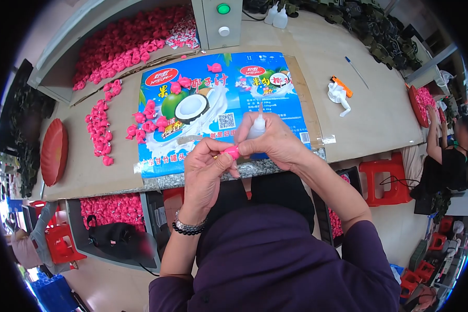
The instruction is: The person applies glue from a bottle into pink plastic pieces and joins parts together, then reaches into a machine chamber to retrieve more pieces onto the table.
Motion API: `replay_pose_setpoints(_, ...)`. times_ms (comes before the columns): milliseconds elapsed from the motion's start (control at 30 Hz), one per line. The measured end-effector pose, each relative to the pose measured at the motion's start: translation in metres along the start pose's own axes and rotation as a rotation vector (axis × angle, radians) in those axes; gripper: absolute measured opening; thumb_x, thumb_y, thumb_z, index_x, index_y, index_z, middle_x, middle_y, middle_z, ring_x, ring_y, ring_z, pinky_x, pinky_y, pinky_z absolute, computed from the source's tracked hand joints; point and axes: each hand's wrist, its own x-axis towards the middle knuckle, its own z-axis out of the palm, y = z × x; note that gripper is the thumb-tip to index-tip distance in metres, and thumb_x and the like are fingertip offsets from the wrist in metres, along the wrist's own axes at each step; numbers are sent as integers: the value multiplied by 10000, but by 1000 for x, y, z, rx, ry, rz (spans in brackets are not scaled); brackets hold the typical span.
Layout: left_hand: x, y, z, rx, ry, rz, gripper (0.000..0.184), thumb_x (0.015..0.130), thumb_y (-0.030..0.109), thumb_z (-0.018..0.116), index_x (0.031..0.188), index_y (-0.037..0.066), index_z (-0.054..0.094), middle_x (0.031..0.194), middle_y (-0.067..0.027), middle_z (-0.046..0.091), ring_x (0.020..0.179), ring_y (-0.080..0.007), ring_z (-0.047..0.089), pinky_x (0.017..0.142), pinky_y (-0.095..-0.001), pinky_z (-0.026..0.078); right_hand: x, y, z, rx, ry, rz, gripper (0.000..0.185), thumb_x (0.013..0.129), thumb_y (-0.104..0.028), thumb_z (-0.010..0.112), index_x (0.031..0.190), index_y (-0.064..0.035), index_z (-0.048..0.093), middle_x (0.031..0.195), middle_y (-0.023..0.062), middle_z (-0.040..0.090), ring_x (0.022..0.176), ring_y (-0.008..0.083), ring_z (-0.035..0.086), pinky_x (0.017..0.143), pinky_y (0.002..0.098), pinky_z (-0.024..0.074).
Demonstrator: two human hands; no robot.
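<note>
My left hand (205, 165) is closed, its thumb and fingertips pinching a small bright pink plastic piece (231, 152). My right hand (278, 144) wraps round a white squeeze bottle (257, 127) with a thin nozzle pointing away from me. The right fingertips also meet the pink piece, just above the front edge of the table. Beneath both hands lies a blue printed cardboard sheet (275, 112) with coconut pictures. Several similar pink pieces (149, 126) sit on its left part, and one (214, 67) lies near its far edge.
A row of pink pieces (99, 125) and a red oval tray (54, 152) are at left. A large pink heap (125, 44) fills the back shelf. An orange tool (342, 87), a pen (356, 72) and white bottles (280, 20) lie beyond. Another person (450, 151) works at far right.
</note>
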Motion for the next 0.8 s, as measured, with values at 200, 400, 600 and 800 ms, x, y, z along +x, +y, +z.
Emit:
replay_pose_setpoints(200,1,-9,2,25,64,89,116,878,29,654,952,-26,585,865,-109,649,660,-125,613,576,-240,521,2,17,4,144,52,-135,203,695,66,749,768,-32,587,812,79,606,770,153,596,685,292,502)
replay_pose_setpoints(400,1,-14,6,93,108,210,124,858,-9,664,950,-37,585,931,-126,654,663,-116,608,566,-229,509,5,31,7,125,98,-356,202,694,73,748,744,-43,590,828,84,610,804,163,598,715,304,505)
replay_pose_setpoints(600,4,-17,6,106,163,288,120,869,-1,657,963,-33,591,938,-109,647,670,-102,599,569,-224,503,9,32,10,44,153,-393,214,684,84,752,744,-43,590,828,73,616,797,155,603,715,299,508)
replay_pose_setpoints(800,15,8,-22,369,173,257,132,876,19,653,987,-18,592,894,-67,627,669,-87,578,585,-212,481,35,2,9,-262,115,-223,135,746,8,711,864,-17,651,867,61,637,782,125,621,702,273,519)
